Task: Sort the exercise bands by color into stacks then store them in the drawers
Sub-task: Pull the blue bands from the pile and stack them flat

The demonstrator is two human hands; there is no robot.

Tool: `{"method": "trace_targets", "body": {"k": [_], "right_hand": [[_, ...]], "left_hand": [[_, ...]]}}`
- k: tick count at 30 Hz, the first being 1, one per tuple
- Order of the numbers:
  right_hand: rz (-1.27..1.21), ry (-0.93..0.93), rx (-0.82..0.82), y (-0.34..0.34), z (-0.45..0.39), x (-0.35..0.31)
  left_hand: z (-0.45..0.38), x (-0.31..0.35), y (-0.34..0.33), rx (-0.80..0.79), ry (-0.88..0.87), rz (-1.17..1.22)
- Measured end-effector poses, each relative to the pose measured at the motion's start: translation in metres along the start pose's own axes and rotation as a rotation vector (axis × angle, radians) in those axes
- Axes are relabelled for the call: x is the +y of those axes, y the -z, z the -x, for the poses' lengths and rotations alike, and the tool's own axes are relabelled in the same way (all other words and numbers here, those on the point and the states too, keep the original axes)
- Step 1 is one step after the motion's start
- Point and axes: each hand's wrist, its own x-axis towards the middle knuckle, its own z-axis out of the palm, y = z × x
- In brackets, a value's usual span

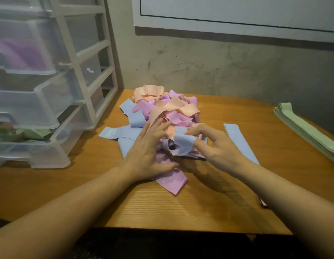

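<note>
Right hand (pixel 216 146) is pinching a blue band (pixel 183 143) at the pile's (pixel 162 113) 6 o'clock edge, fingers curled round it. Left hand (pixel 147 150) is lying flat, fingers straight, pressing the pile down. Best move, I'd say: keep the left pinning while the right is drawing the blue out low and slow, since pink and peach loops are tangling over it. Blue stack (pixel 239 141) is lying at 3 o'clock, green stack (pixel 308 128) beyond it at the counter's (pixel 181 206) right edge. Drawers (pixel 31 101) are standing at 9 o'clock, several pulled out; the bottom one is holding green bands.
</note>
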Motion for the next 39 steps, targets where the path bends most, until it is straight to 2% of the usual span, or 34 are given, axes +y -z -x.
{"method": "trace_targets", "body": {"k": [4, 8, 10, 14, 18, 20, 23, 26, 29, 32, 35, 39], "right_hand": [[-0.311, -0.134, 0.049, 0.003, 0.001, -0.013], [-0.534, -0.347, 0.188, 0.001, -0.004, -0.011], [-0.569, -0.407, 0.256, 0.003, -0.006, -0.007], [-0.568, -0.431, 0.291, 0.010, -0.005, 0.000], [-0.980, -0.537, 0.444, 0.017, -0.012, 0.000], [-1.088, -0.523, 0.503, 0.019, -0.015, -0.002], [-1.165, -0.499, 0.484, 0.024, -0.016, -0.006], [-1.195, -0.564, 0.452, 0.027, -0.017, -0.011], [-1.006, -0.742, 0.465, 0.028, -0.014, -0.006], [-0.684, -0.777, 0.398, 0.033, -0.012, 0.000], [-0.308, -0.652, 0.297, 0.035, -0.013, 0.001], [0.044, -0.424, 0.165, 0.027, -0.016, 0.005]], "left_hand": [[-0.013, 0.004, -0.003, -0.039, 0.000, 0.017], [-0.035, 0.007, -0.008, -0.134, 0.141, 0.034], [-0.037, 0.004, -0.013, -0.150, 0.151, 0.045], [-0.034, -0.001, -0.020, -0.145, 0.124, 0.072], [-0.034, -0.006, -0.022, -0.121, 0.149, 0.075], [-0.035, -0.007, -0.022, -0.100, 0.150, 0.098], [-0.037, -0.007, -0.023, -0.073, 0.127, 0.073], [-0.038, -0.007, -0.023, -0.047, 0.117, 0.072], [-0.037, -0.009, -0.024, -0.062, 0.100, 0.056], [-0.035, -0.012, -0.025, -0.127, 0.040, 0.004], [-0.035, -0.011, -0.025, -0.165, 0.035, 0.000], [-0.034, -0.016, -0.024, -0.117, 0.152, -0.001]]}}
